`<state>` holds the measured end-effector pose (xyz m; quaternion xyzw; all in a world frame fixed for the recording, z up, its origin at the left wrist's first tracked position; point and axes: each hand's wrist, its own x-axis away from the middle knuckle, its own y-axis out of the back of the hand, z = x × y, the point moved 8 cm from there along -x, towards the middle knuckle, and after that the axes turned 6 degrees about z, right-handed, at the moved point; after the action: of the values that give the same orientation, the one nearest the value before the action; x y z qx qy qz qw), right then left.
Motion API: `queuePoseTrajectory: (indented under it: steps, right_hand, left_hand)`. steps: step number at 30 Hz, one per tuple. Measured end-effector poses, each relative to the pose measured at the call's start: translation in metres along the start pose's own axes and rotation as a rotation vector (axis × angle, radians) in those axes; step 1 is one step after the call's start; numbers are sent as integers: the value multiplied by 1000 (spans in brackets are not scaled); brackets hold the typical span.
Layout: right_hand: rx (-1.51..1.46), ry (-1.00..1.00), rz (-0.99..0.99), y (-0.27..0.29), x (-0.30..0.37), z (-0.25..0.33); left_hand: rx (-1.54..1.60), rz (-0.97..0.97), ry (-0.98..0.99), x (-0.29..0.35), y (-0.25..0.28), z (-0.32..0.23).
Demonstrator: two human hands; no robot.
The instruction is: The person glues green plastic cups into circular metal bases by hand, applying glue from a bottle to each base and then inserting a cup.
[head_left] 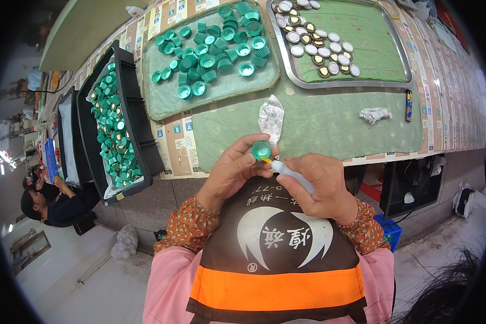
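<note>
My left hand [237, 164] pinches a small green fluted metal cup [261, 149] by its rim, with its hollow side facing up. In my right hand [325, 183] is a white squeeze bottle [294, 175], its yellow-orange nozzle at the lower right rim of the cup. Whether the tip touches the cup, I cannot tell. Just beyond my hands a stained white cloth [271, 116] lies on the green table covering [221, 129]. Further off, many similar green cups [200, 56] are scattered on a cloth-lined tray [162, 110], some upright and some tipped over.
At the back right, a metal-rimmed tray [356, 83] holds round white and dark caps [324, 51]. A crumpled cloth [375, 114] and a yellow-and-dark tube [409, 105] lie on the right. To the left stands a black crate [137, 102] full of green pieces; another person [59, 200] sits beyond.
</note>
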<state>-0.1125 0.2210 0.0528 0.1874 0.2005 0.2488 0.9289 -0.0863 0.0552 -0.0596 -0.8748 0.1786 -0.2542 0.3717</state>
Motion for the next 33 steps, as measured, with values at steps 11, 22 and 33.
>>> queuePoseTrajectory:
  steps: [11, 22, 33]
  right_hand:
    - [-54, -54, 7, 3, -2, -3]
    - [-303, -397, -159, 21, 11, -50]
    - [-362, -441, -92, 8, 13, -77]
  left_hand:
    - [77, 23, 21, 2, 0, 11]
    - [388, -75, 108, 14, -7, 15]
    - [-365, -315, -71, 21, 2, -25]
